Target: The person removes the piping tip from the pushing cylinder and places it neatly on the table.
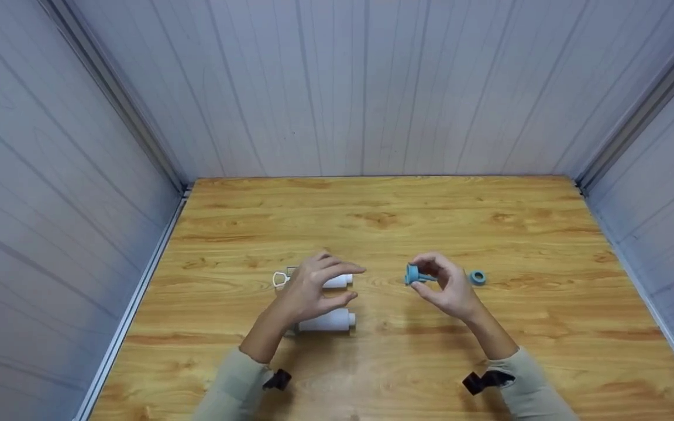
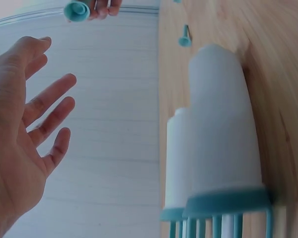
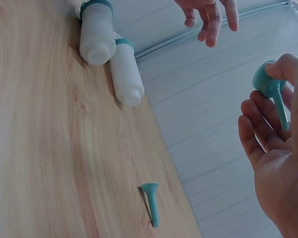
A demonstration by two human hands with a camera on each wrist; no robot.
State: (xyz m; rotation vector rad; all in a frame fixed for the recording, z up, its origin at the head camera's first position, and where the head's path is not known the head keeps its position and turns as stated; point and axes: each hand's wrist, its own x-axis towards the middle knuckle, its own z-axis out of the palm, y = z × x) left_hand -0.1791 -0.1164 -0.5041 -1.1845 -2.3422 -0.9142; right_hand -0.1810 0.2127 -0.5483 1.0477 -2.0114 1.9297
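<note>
My right hand (image 1: 448,286) pinches a teal nozzle-like piece (image 1: 412,275) between thumb and fingertips. In the right wrist view, the piece (image 3: 261,79) shows a round cup and a thin stem pointing down along the palm. My left hand (image 1: 316,286) hovers with thumb and fingers spread, holding nothing. Below it lie two white cylindrical bottles, the nearer one (image 1: 325,320) and the farther one (image 1: 337,281), partly hidden by the hand. In the left wrist view, a teal collar (image 2: 228,201) with teal bars circles the end of the larger bottle (image 2: 221,119).
A second teal piece (image 1: 477,278) lies on the wooden table (image 1: 384,222) right of my right hand; the right wrist view shows this funnel shape (image 3: 151,198) with a stem. A white ring handle (image 1: 280,279) sticks out left of the bottles. Pale panel walls (image 1: 366,88) enclose the table.
</note>
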